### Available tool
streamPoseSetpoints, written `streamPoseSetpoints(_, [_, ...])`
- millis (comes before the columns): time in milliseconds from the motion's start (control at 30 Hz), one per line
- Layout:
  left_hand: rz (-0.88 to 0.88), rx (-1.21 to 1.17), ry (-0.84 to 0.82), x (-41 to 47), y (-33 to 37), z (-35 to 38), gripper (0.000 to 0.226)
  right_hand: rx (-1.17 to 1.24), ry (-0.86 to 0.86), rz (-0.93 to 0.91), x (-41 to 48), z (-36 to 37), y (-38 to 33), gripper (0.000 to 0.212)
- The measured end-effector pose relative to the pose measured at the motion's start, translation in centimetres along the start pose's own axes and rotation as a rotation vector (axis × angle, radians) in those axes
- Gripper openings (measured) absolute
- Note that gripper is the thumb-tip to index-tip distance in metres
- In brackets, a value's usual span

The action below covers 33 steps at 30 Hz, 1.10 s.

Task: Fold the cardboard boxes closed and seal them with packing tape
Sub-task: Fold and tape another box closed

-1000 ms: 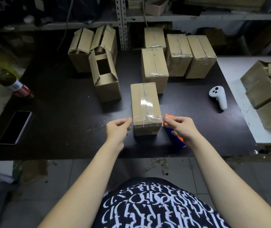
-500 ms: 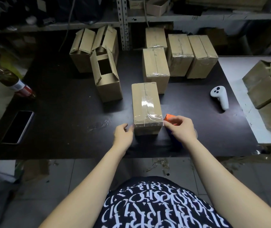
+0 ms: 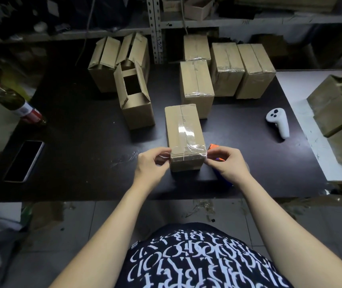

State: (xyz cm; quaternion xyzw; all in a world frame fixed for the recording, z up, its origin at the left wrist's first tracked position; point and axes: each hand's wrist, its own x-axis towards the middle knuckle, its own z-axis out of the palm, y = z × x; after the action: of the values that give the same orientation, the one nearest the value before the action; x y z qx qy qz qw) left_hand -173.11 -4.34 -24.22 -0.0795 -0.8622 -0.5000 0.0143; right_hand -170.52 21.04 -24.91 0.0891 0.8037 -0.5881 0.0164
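Observation:
A closed cardboard box (image 3: 183,129) lies lengthwise on the black table (image 3: 83,142) in front of me. Clear tape runs along its top seam and a second strip crosses its near end. My left hand (image 3: 152,164) is at the box's near left corner, where thumb and forefinger pinch the end of the cross strip. At the near right corner my right hand (image 3: 227,164) grips an orange and blue tape dispenser (image 3: 214,146), its fingertips against the tape at the box edge. Most of the dispenser is hidden under that hand.
Three open boxes (image 3: 133,96) stand at the back left, several taped boxes (image 3: 197,84) at the back middle. A white controller (image 3: 278,123) lies to the right, a phone (image 3: 23,161) and a bottle (image 3: 14,102) to the left. Flattened cartons (image 3: 336,104) sit on the white side table.
My left hand moved right to the box's near left corner and closed its fingers on the tape. My right hand shifted slightly forward along the right corner with the dispenser.

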Motion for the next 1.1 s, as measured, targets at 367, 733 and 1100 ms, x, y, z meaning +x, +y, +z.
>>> streamPoseSetpoints(367, [0.252,0.056,-0.051,0.1,-0.2,-0.4,0.029,-0.054,-0.028,-0.113,0.6,-0.4,-0.7,0.028])
streamPoseSetpoints(733, [0.315,0.1,0.031,0.8,-0.7,0.1,0.011,-0.105,-0.04,-0.313,1.5,-0.5,-0.8,0.008])
streamPoseSetpoints(1100, [0.324,0.093,0.011,0.6,-1.0,0.1,0.017,0.031,-0.105,-0.062,1.9,-0.5,-1.0,0.017])
